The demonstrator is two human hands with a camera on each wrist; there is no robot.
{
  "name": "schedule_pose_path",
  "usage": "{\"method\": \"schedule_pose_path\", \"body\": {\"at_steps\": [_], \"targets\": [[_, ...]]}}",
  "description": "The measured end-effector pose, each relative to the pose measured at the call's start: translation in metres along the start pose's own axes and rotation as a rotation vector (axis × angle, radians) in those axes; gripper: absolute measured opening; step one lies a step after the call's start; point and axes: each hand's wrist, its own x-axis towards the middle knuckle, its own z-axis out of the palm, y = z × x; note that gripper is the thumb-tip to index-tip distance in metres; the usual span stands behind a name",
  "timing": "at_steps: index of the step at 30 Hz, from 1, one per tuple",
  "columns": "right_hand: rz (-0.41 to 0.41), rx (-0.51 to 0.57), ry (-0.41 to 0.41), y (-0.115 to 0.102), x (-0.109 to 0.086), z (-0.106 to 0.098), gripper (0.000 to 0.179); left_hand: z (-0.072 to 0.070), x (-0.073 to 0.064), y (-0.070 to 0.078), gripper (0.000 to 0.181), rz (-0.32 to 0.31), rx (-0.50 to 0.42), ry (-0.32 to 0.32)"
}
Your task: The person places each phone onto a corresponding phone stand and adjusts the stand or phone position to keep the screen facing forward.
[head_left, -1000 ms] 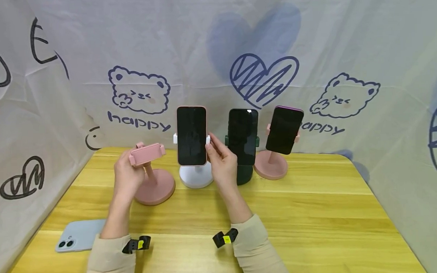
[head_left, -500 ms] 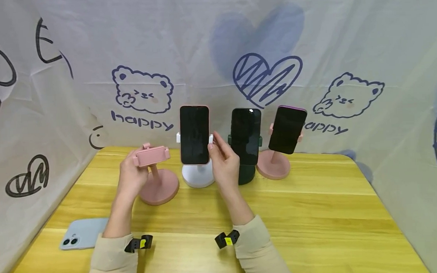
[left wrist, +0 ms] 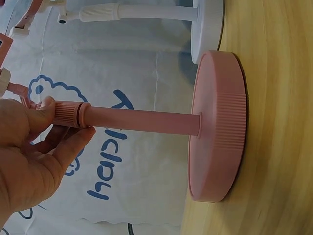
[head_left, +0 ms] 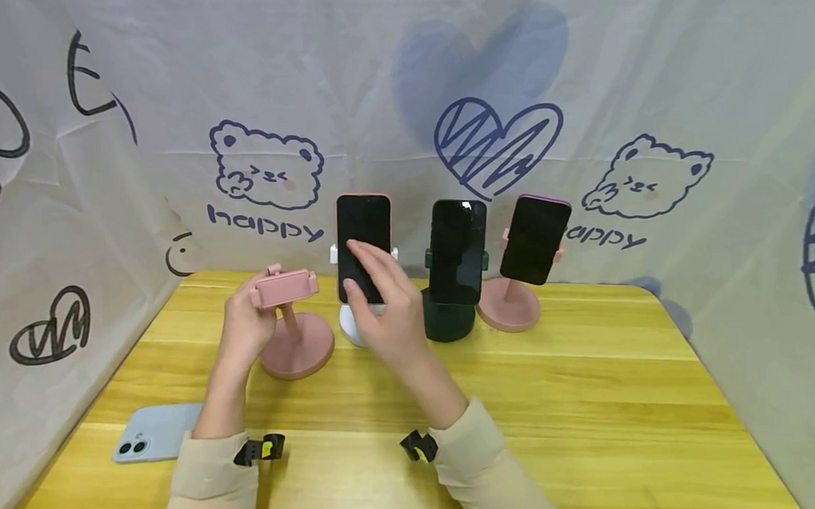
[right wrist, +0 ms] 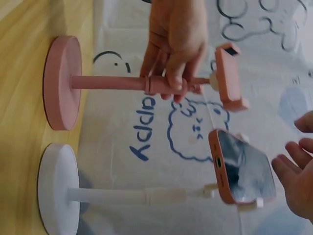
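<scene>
My left hand (head_left: 246,320) grips the ribbed collar of a pink phone stand (left wrist: 146,121), thumb on one side and fingers on the other. That stand's round base sits on the table and its clamp holds no phone. Beside it a white phone stand (right wrist: 112,196) carries a phone in a pink case (right wrist: 242,169), screen facing me. My right hand (head_left: 392,311) is in front of that phone, fingers loosely extended. In the right wrist view a gap shows between the right fingers and the screen.
A dark green stand (head_left: 448,324) with a black phone (head_left: 457,253) stands right of the white one. Another pink stand (head_left: 508,311) holds a tilted phone (head_left: 535,240). A light blue phone (head_left: 159,432) lies face down at the left of the wooden table (head_left: 588,398). A printed cloth (head_left: 374,83) hangs behind.
My right hand has let go of the white clamp's right side and moved left in front of the phone. My left hand stays on the pink stand.
</scene>
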Motion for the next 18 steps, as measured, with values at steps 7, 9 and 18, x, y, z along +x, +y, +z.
{"method": "schedule_pose_path", "body": {"at_steps": [7, 9, 18], "targets": [[-0.126, -0.164, -0.296, -0.002, 0.005, 0.012, 0.048, 0.003, 0.000, -0.002, 0.042, -0.005, 0.005, -0.002], [-0.156, -0.223, -0.367, -0.001, 0.009, 0.015, 0.049, 0.003, -0.001, -0.002, 0.041, -0.001, 0.012, -0.004], [-0.295, -0.508, -0.616, -0.005, 0.027, 0.029, 0.044, -0.003, 0.001, -0.002, 0.042, 0.014, 0.044, -0.003]]}}
